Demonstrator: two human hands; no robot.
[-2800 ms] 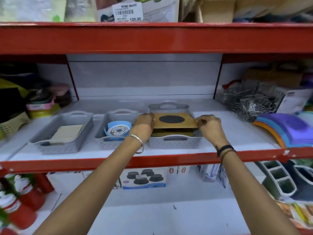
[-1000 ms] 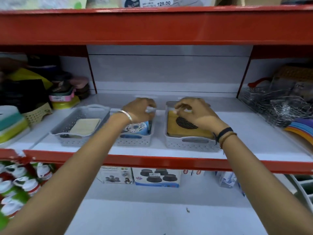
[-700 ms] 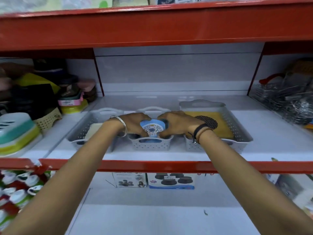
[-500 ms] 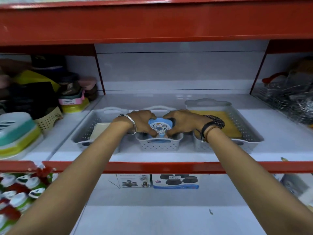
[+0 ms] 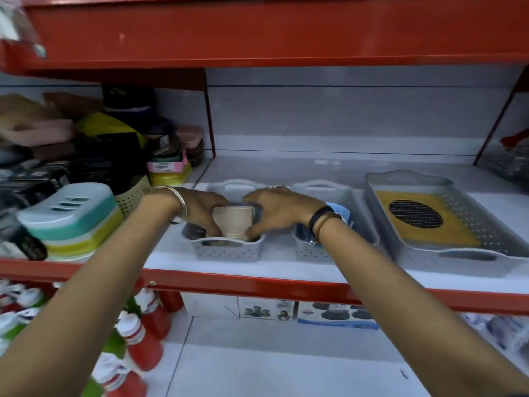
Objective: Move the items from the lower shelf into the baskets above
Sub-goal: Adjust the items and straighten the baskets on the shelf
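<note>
Three grey perforated baskets stand in a row on the white upper shelf. In the left basket (image 5: 229, 249) lies a beige flat box (image 5: 233, 222); my left hand (image 5: 200, 209) and my right hand (image 5: 277, 210) grip it from either side. The middle basket (image 5: 310, 250) holds a blue round item (image 5: 342, 214), mostly hidden behind my right wrist. A yellow board with a black mesh oval (image 5: 416, 217) lies in the large right basket (image 5: 463, 257). Boxed items (image 5: 337, 315) stand on the lower shelf.
Stacked soap cases (image 5: 71, 216) and dark goods crowd the shelf to the left. Red and green bottles (image 5: 137, 333) fill the lower left. Wire racks (image 5: 512, 161) sit far right. A red beam (image 5: 257, 285) fronts the shelf, and another red beam (image 5: 272, 32) runs overhead.
Both hands left the blue round item in the middle basket and moved left onto the beige box in the left basket. The view has shifted left too.
</note>
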